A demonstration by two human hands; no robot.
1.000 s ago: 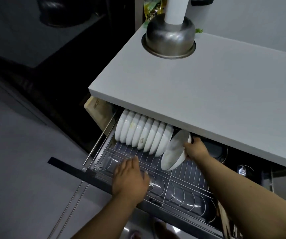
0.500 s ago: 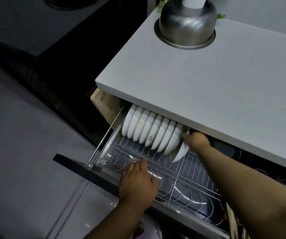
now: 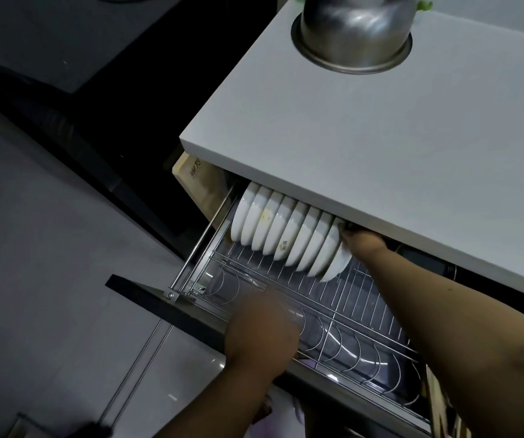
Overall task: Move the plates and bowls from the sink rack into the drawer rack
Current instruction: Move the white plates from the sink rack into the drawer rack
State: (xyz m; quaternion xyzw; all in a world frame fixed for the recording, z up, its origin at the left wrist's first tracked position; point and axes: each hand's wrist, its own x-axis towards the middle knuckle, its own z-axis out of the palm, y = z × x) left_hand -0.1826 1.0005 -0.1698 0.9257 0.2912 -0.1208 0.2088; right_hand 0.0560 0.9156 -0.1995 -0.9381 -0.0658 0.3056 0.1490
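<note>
At lower centre of the frame: drawer rack is standing pulled out from under the bench, its wire grid and curved dividers showing.
Row of bowls: white bowls are standing on edge in the rear row of the drawer rack, at centre frame, leaning against one another, their tops tucked under the bench edge.
End bowl: rightmost bowl is sitting at the right end of that row, touching its neighbour, its lower rim resting on the wire grid.
Right hand: right hand is reaching in from the right of the frame under the bench edge, fingers curling over the top rim of the end bowl and gripping it.
Left hand: left hand is lying over the front rail of the drawer rack, lower centre; it is blurred, and whether the fingers are flat or curled cannot be told.
Upper frame: steel bowl is sitting upside down on the bench top.
Left of the drawer: wooden board is standing on edge beside the rack, just under the bench corner.
</note>
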